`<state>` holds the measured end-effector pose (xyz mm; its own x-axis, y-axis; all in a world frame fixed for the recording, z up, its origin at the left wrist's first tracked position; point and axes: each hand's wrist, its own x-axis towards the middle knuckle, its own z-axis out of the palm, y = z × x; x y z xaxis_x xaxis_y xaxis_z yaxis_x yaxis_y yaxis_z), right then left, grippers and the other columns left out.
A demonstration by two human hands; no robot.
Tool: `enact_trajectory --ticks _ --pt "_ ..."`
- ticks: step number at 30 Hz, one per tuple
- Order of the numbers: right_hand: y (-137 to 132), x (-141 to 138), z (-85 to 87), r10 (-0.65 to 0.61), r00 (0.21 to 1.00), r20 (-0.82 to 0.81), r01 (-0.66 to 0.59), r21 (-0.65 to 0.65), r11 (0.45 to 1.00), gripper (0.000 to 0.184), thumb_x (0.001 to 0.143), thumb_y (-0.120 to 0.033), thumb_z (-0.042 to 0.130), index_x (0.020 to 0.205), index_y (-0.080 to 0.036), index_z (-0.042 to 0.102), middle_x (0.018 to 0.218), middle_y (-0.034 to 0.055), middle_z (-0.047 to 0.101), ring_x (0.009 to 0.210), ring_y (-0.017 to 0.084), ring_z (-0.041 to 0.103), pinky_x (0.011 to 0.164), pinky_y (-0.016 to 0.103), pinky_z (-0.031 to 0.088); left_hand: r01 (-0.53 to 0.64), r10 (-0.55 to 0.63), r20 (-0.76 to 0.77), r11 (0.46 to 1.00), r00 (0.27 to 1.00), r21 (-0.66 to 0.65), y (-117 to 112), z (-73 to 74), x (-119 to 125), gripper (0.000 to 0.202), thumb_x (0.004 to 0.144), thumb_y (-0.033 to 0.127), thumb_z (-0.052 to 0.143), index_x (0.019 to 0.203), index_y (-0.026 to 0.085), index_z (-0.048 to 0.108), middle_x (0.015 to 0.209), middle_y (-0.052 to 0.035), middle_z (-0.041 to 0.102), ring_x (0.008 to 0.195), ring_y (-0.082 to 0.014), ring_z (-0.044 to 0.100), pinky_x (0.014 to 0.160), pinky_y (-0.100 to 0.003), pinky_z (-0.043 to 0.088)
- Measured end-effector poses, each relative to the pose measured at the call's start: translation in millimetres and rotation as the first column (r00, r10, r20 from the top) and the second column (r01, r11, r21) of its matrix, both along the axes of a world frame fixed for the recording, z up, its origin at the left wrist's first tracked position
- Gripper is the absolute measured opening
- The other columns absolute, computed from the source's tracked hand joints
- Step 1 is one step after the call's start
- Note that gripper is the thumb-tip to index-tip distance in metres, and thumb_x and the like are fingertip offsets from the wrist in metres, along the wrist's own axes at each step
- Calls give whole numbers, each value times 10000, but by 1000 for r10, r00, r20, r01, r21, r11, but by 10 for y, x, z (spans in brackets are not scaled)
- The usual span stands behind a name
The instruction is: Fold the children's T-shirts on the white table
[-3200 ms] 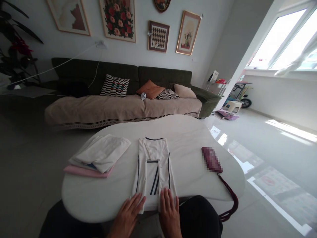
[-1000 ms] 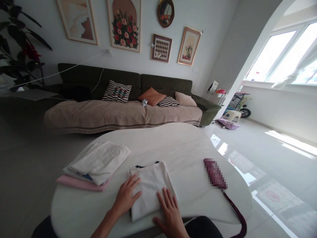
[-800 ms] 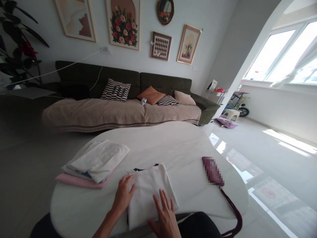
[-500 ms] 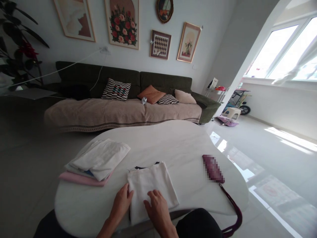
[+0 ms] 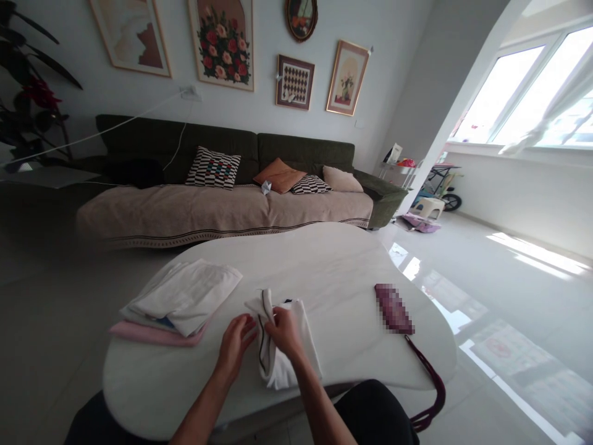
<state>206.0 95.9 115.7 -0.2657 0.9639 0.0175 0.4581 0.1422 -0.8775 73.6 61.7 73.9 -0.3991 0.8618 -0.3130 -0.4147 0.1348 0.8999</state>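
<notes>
A folded white garment with dark trim lies at the near edge of the table, its left part lifted and turned up. My right hand grips the raised fold near the top, thumb and fingers closed on the cloth. Just left of that fold is my left hand, fingers curved and apart, close to the cloth's edge; whether the fingertips touch it I cannot tell. Further left rests a stack of folded white clothes on top of a pink folded cloth.
The white marbled table has a rounded outline. A blurred maroon object lies on its right side, with a dark red strap hanging over the edge. Behind stands a green sofa with cushions. My dark-clothed knee is at the near edge.
The garment lay flat under both hands; now its left side is raised and folded up, showing dark trim. My right hand has moved up and closed on it. My left hand has shifted slightly upward.
</notes>
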Motion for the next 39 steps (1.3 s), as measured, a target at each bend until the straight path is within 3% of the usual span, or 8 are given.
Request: enact_trajectory --ticks 3,6,12,18,23,29,33,39 --pt "201 352 208 -14 990 -140 13 -10 1000 280 756 -309 446 935 -132 567 732 30 653 655 151 605 557 216 435 -64 60 -54 996 997 -59 102 -17 9 343 745 417 498 1015 207 522 1160 -95 549 998 -190 572 725 -292 504" --pt "365 858 315 -92 977 -192 88 -27 996 438 790 -392 389 1104 -105 491 845 67 657 728 178 623 602 252 468 122 -133 -75 984 988 -131 145 -12 68 451 802 485 405 1179 241 439 1262 -93 482 1005 -180 572 700 -260 497" --pt "455 1625 47 -344 937 61 345 -6 938 484 722 -313 486 1135 -62 510 1015 189 606 994 296 550 830 407 414 302 -316 -89 943 945 -138 177 -185 325 615 762 492 516 1278 209 334 1084 -107 607 839 -169 633 658 -260 503" --pt "170 1261 -466 -269 881 389 226 155 962 470 768 -275 487 1228 -185 485 1378 116 341 1295 287 218 1019 427 209 308 -359 -507 933 784 -186 404 -465 371 340 756 245 528 1069 112 535 923 -108 649 811 -182 628 641 -255 500" --pt "-24 968 -803 -237 672 701 103 229 968 514 854 -369 381 1337 -197 344 1425 122 242 1321 297 110 1017 478 168 290 -320 -643 944 695 -156 598 -455 377 397 732 216 541 1123 149 532 922 -67 625 837 -181 604 731 -278 473" --pt "0 1001 -663 -332 596 731 249 225 942 628 851 -447 373 1335 -50 321 1375 251 273 1294 328 197 993 463 219 404 -256 -885 911 389 -86 521 -435 467 341 796 270 469 1119 225 570 1081 -55 557 921 -158 575 828 -264 432" --pt "-67 778 -538 -379 622 685 216 314 924 631 812 -511 420 1354 -209 310 1433 167 187 1303 388 80 954 591 166 455 -178 -947 890 267 -39 373 -488 414 369 850 329 377 1147 210 560 1137 -75 544 1051 -179 520 917 -300 403" --pt "-203 543 -859 -182 689 702 62 194 979 618 792 -586 394 1351 -385 224 1465 62 111 1298 408 64 927 644 138 412 -107 -993 908 51 -77 296 -592 323 388 868 295 339 1214 244 506 1260 -73 509 1196 -233 403 989 -482 296"
